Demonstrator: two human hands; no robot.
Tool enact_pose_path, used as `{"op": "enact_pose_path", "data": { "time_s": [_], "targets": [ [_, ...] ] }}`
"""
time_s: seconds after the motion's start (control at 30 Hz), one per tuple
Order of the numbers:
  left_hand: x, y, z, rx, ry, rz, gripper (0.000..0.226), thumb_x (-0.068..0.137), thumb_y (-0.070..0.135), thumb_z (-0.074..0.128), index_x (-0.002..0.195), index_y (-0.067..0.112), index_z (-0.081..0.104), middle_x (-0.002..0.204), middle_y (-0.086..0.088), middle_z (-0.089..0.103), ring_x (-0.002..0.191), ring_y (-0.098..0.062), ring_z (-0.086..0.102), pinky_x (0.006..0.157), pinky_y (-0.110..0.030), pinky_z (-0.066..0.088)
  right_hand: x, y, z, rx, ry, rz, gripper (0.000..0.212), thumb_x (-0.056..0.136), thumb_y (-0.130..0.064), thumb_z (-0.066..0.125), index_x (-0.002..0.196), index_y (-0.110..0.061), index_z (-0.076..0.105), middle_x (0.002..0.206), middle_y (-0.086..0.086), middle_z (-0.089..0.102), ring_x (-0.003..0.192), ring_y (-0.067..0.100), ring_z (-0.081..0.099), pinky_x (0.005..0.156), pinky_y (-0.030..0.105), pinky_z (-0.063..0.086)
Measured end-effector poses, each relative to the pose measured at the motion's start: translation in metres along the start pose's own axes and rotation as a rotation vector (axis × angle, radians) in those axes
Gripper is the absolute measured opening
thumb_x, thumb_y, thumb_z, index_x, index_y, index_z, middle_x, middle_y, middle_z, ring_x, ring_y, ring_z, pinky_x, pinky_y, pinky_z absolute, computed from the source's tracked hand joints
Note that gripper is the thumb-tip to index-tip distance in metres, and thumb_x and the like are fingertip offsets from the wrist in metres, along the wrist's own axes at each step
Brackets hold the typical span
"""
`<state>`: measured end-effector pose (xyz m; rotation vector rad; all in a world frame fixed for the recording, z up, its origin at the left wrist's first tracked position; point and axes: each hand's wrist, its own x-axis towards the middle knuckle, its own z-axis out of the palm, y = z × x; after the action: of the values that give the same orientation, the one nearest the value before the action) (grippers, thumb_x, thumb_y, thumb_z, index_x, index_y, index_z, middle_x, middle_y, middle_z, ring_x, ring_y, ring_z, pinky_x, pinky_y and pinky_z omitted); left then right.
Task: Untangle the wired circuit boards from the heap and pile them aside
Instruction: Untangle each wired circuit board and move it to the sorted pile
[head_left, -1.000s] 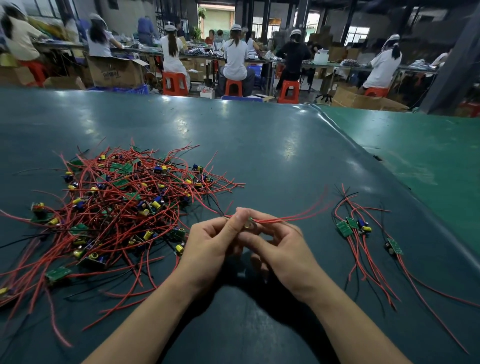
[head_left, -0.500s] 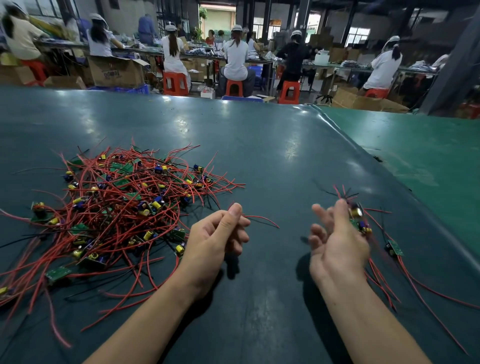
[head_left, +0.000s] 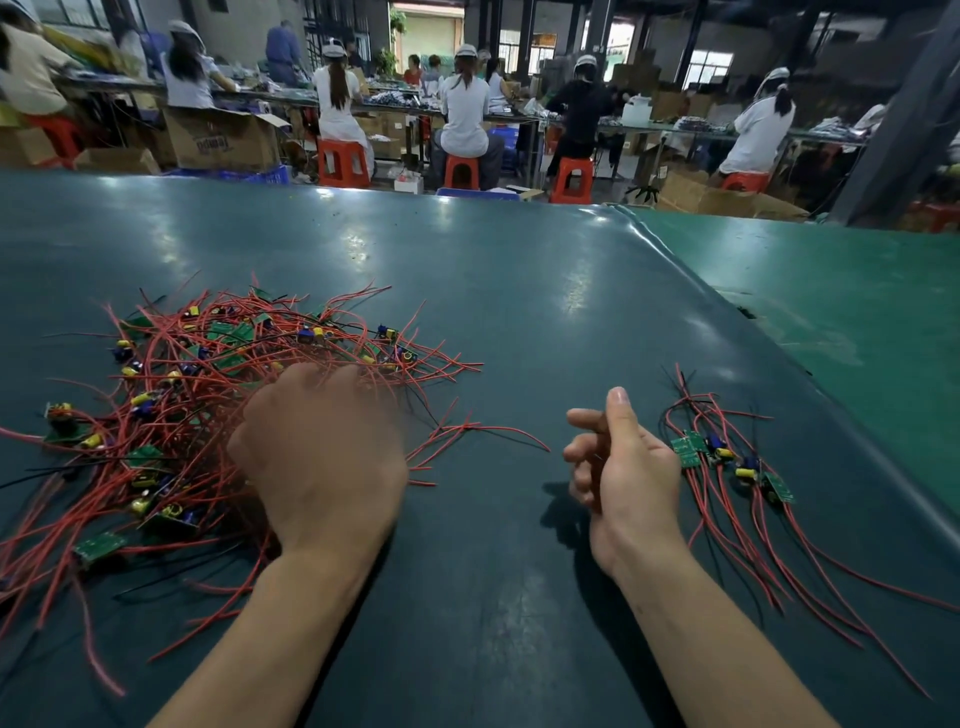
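From the head camera, a dark teal table (head_left: 519, 312) filled the lower part of the view. On its left side lay the heap (head_left: 208, 395) of wired circuit boards: a loose tangle of red and a few black leads, with small green boards and yellow and blue parts caught among them. The left hand (head_left: 322, 457) lay back-up on the heap's right edge, fingers bent down into the wires. Its fingertips were hidden among the leads, so whether it had hold of anything could not be told.

The right hand (head_left: 623, 467) hovered over bare table between the heap and the sorted pile (head_left: 727, 467). It stood on edge, thumb up, fingers loosely curled, with nothing in it. The sorted pile lay just to that hand's right, apart from it: a few green boards side by side, their red and black leads trailing toward the near right corner. It lay well apart from the heap.

A lighter green surface (head_left: 831, 312) adjoined the table on the right. Beyond the far edge, people in caps sat on red stools (head_left: 343, 161) at long benches. An open cardboard box (head_left: 223, 137) stood on the floor at back left; its contents did not show.
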<state>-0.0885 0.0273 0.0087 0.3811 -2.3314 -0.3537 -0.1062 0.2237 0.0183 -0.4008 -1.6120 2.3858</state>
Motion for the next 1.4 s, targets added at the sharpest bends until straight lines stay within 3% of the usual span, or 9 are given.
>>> {"op": "enact_pose_path", "data": {
  "time_s": [0.1,0.3,0.47,0.57,0.73,1.0,1.17,1.33,1.4],
  "targets": [
    [0.001,-0.004,0.003,0.179,-0.188,-0.012,0.029,0.082,0.03,0.066,0.108,0.017,0.068,0.118,-0.007,0.058,0.116,-0.03,0.038,0.091,-0.048,0.03,0.0,0.001,0.0,-0.015,-0.023,-0.016,0.046,0.098,-0.042,0.053,0.067,-0.013,0.069,0.047,0.002,0.056,0.033,0.009,0.038,0.034,0.016,0.025],
    [0.002,-0.008,0.005,0.212,-0.227,0.016,0.017,0.082,0.038,0.064,0.087,0.024,0.072,0.09,0.004,0.069,0.109,-0.023,0.036,0.087,-0.046,0.027,0.0,0.002,0.002,-0.029,-0.049,-0.027,0.048,0.098,-0.041,0.054,0.062,-0.014,0.07,0.047,0.002,0.055,0.033,0.01,0.037,0.034,0.016,0.024],
    [-0.004,-0.001,0.002,0.093,-0.217,0.065,0.012,0.084,0.032,0.061,0.084,0.025,0.071,0.097,0.008,0.07,0.112,-0.023,0.042,0.089,-0.046,0.024,-0.001,0.004,0.002,-0.07,-0.07,-0.048,0.049,0.098,-0.043,0.054,0.06,-0.017,0.072,0.048,0.002,0.055,0.034,0.01,0.037,0.034,0.017,0.026],
    [-0.007,0.008,-0.004,0.04,-0.196,0.077,0.025,0.069,0.027,0.049,0.085,0.027,0.068,0.095,0.004,0.062,0.103,-0.026,0.043,0.086,-0.044,0.024,-0.001,0.004,0.002,-0.091,-0.072,-0.052,0.049,0.098,-0.043,0.054,0.061,-0.017,0.072,0.048,0.002,0.056,0.034,0.01,0.038,0.035,0.016,0.027],
    [-0.01,0.006,-0.005,0.143,-0.42,0.106,0.035,0.065,0.037,0.039,0.092,0.029,0.06,0.096,0.007,0.055,0.1,-0.022,0.044,0.079,-0.039,0.031,-0.002,0.003,0.002,-0.086,-0.079,-0.051,0.048,0.098,-0.042,0.053,0.063,-0.014,0.07,0.047,0.002,0.055,0.034,0.01,0.038,0.035,0.015,0.026],
    [-0.008,0.001,-0.001,-0.007,-0.288,0.129,0.005,0.088,0.027,0.065,0.091,0.027,0.069,0.092,0.006,0.067,0.095,-0.025,0.051,0.076,-0.039,0.031,-0.003,0.003,0.003,-0.113,-0.086,-0.062,0.048,0.098,-0.042,0.053,0.063,-0.015,0.07,0.047,0.001,0.055,0.033,0.01,0.038,0.035,0.016,0.027],
    [-0.006,0.004,-0.003,-0.275,-0.009,0.191,0.011,0.088,0.011,0.064,0.093,0.015,0.072,0.09,-0.002,0.068,0.085,-0.031,0.058,0.072,-0.043,0.039,-0.002,0.004,0.002,-0.156,-0.139,-0.059,0.043,0.099,-0.038,0.053,0.068,-0.013,0.07,0.049,0.002,0.056,0.035,0.01,0.038,0.036,0.016,0.028],
    [-0.011,0.014,-0.01,-0.676,0.155,0.433,0.014,0.089,-0.001,0.058,0.098,0.003,0.068,0.097,-0.007,0.063,0.09,-0.021,0.061,0.08,-0.031,0.049,-0.014,0.017,0.004,-0.664,-0.565,-0.332,0.008,0.09,-0.03,0.069,0.096,-0.034,0.067,0.068,-0.003,0.066,0.044,0.007,0.051,0.048,0.023,0.042],
    [-0.018,0.022,-0.012,-0.828,0.052,0.581,0.023,0.086,-0.006,0.058,0.103,0.009,0.065,0.103,0.0,0.061,0.095,-0.014,0.06,0.084,-0.024,0.048,-0.02,0.02,0.004,-0.772,-0.707,-0.443,0.04,0.081,-0.032,0.071,0.116,-0.045,0.056,0.081,-0.011,0.067,0.052,0.01,0.059,0.058,0.026,0.049]
  ]
}}
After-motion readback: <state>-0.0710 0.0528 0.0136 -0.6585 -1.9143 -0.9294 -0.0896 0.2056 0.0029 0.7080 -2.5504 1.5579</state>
